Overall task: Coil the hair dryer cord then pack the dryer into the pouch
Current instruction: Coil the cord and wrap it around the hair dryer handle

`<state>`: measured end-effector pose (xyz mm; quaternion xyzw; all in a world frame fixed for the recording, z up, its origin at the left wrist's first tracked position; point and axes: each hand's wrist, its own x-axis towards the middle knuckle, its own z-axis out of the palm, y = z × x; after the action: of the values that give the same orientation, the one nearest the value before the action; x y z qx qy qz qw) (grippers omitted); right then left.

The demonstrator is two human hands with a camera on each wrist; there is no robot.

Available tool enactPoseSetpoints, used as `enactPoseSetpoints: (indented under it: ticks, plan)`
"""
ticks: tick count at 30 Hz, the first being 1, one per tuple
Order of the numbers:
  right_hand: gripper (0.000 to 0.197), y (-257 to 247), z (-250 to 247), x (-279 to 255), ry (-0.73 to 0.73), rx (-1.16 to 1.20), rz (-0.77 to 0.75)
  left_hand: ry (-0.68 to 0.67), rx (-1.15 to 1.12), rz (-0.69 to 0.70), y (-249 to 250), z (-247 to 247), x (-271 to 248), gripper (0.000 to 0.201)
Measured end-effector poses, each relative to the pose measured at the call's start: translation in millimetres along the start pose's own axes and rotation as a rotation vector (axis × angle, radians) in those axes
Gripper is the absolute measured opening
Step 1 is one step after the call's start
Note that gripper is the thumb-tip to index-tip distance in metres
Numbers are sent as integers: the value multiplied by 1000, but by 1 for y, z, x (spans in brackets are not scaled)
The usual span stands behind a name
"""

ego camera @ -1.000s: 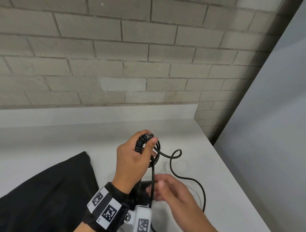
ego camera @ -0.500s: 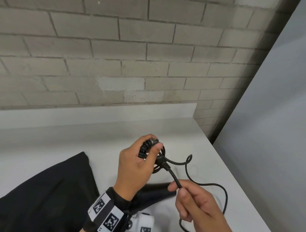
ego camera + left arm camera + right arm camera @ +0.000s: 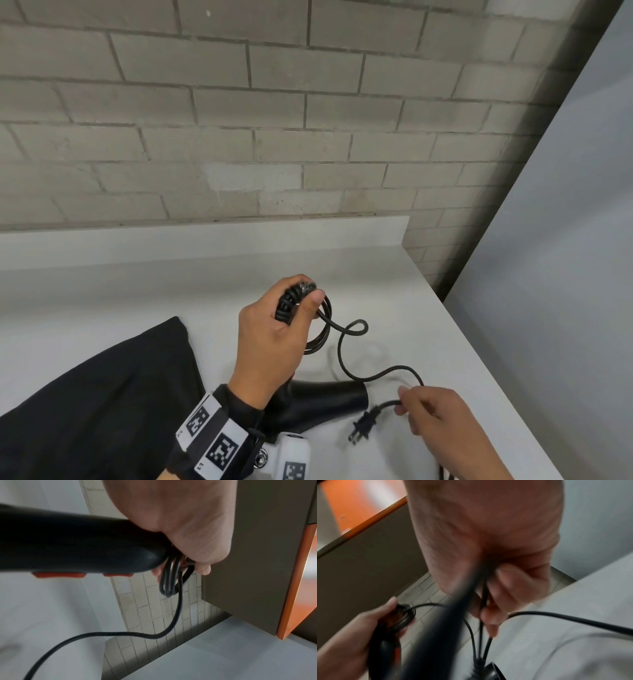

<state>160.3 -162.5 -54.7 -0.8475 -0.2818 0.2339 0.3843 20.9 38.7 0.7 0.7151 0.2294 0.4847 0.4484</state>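
Since a moment before, the right hand (image 3: 442, 418) had slid down the cord (image 3: 346, 346) almost to the plug (image 3: 362, 426), so only a short bit was left to wind. On the table (image 3: 428, 325), the pouch (image 3: 96, 394) lay flat at the left, not yet used. The left hand (image 3: 274, 339) held the dryer (image 3: 318, 404) by its handle, fingers (image 3: 313, 301) curled round the coils there. The right fingers (image 3: 404, 402) pinched the cord just beside the plug, which hung loose. One more loop looked enough.
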Motion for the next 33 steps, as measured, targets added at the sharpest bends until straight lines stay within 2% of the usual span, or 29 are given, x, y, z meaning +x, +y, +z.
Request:
enactPoseSetpoints:
  ticks: [2, 3, 5, 8, 9, 11, 13, 18, 21, 25, 30, 33]
  plan:
    - [2, -1, 7, 4, 49, -237, -52, -5, 1, -3, 0, 0, -1, 24]
    - [17, -3, 12, 5, 81, -303, -85, -9, -3, -6, 0, 0, -1, 24]
    - [44, -12, 22, 7, 170, -293, -223, -19, -23, -14, 2, 1, -2, 24]
    - [55, -34, 26, 11, 226, -259, -446, -36, -42, -19, 4, 1, -3, 24]
    - [50, -40, 26, 13, 187, -275, -505, -42, -45, -18, 4, 1, -3, 24]
    - [28, -51, 23, 17, 141, -297, -649, -42, -44, -13, 3, 1, -3, 24]
    - [13, -64, 14, 17, 136, -227, -767, -16, -52, -14, 3, -1, -1, 23]
    - [15, -104, -12, 11, 142, -50, -952, 36, -153, -52, 2, -6, 4, 26]
    - [15, -128, -20, 13, 138, -3, -1007, 30, -200, -33, 4, -7, 2, 27]
    - [14, -152, -25, 19, 139, 63, -1009, -23, -186, 16, 8, -8, 0, 21]
    - [11, -171, -17, 20, 94, 181, -940, -90, -193, 88, 8, -13, -1, 38]
    - [10, -177, -9, 20, 29, 273, -853, -77, -175, 91, 7, -10, -2, 47]
